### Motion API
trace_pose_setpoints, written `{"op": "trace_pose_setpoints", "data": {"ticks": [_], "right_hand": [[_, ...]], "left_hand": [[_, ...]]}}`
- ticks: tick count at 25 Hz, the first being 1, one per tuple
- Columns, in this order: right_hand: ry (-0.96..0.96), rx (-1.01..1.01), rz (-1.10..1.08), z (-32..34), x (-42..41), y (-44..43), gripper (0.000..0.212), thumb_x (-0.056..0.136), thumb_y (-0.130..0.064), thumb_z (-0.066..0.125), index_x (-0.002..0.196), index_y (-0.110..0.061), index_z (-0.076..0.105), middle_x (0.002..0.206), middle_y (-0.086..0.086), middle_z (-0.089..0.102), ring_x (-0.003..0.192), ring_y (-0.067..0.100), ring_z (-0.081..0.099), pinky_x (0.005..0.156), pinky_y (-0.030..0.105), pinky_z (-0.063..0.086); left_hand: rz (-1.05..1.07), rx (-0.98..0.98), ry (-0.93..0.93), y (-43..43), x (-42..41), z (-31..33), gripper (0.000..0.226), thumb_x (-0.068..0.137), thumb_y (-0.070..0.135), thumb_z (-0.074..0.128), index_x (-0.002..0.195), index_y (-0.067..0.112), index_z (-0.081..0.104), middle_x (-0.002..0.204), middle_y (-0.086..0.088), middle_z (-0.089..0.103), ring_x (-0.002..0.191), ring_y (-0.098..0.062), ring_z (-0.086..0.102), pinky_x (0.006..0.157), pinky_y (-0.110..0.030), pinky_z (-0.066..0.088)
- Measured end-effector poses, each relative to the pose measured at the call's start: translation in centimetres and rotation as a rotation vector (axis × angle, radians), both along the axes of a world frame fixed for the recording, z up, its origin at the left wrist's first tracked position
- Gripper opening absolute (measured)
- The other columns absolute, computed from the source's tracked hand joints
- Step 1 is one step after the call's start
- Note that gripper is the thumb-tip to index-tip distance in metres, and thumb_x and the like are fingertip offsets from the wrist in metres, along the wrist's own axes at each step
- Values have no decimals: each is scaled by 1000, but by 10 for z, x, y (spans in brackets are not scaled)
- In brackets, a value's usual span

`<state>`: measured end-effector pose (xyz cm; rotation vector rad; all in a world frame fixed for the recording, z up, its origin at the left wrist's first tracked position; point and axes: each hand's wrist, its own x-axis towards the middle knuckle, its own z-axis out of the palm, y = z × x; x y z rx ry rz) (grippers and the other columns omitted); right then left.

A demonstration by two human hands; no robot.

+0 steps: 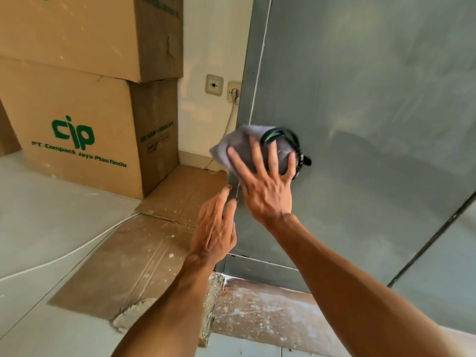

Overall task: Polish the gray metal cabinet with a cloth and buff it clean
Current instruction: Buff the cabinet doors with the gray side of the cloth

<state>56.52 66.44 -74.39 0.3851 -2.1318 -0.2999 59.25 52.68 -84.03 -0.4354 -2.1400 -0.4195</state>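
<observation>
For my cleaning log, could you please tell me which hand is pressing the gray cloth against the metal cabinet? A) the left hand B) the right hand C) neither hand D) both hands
B: the right hand lies with spread fingers on the gray cloth against the cabinet door, while the left hand sits lower by the door's left edge, holding nothing.
</observation>
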Motion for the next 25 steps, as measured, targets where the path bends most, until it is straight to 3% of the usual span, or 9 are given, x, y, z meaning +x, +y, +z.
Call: {"op": "trace_pose_setpoints", "data": {"ticks": [4,7,10,12,16,19,21,23,25], "right_hand": [[-194,320,5,-92,22,36,97,78,-24,74,159,-40,24,150,-1,45,146,30,26,120,60,-4],[-213,308,-43,-102,36,53,99,74,-17,76,158,-41,29,138,-1,52,137,30,36,116,59,16],[-57,-11,-79,-62,21,34,82,88,-29,66,158,-43,26,154,5,31,145,35,23,117,63,-1],[-70,-44,-52,-50,12,18,78,93,-35,61,158,-43,21,162,6,18,150,34,11,116,62,-11],[-216,345,45,-119,17,21,95,78,-29,69,158,-33,18,165,3,18,154,30,4,118,59,4],[-401,601,-11,-196,28,54,90,83,-29,67,160,-34,19,169,-2,13,156,26,-2,123,51,-5],[-531,726,-46,-224,45,80,88,84,-32,70,159,-35,24,168,-4,17,156,25,6,125,50,-13],[-464,658,-54,-217,53,100,86,82,-27,72,158,-35,32,162,-4,31,152,23,20,126,50,-9],[-331,456,-45,-192,43,93,83,82,-19,66,156,-38,35,153,-4,44,145,22,29,122,52,8]], "left_hand": [[16,81,23,-5,13,-10,27,80,9,44,106,13,46,112,-14,54,90,-34,59,79,-42,47],[23,51,23,-5,15,-10,28,89,16,43,116,11,47,122,-17,55,99,-35,61,87,-42,45],[12,59,61,3,6,-3,40,95,17,47,134,8,46,146,-22,47,126,-37,51,104,-49,38],[32,203,51,10,0,4,41,97,16,46,138,9,45,152,-23,43,132,-37,47,107,-51,36],[107,337,-24,12,5,-8,25,99,15,42,120,5,55,148,-20,49,127,-35,51,104,-50,40],[101,220,-50,3,11,-39,29,99,15,46,126,9,54,148,-19,48,124,-34,53,100,-48,43],[46,99,-70,2,15,-54,37,97,14,50,134,11,48,150,-20,47,127,-33,50,101,-49,44],[24,55,-75,8,16,-59,42,96,14,50,137,11,45,151,-21,46,131,-31,46,103,-52,44],[45,93,-83,19,11,-55,46,96,15,48,141,10,43,154,-21,43,133,-32,43,106,-51,39]]}}
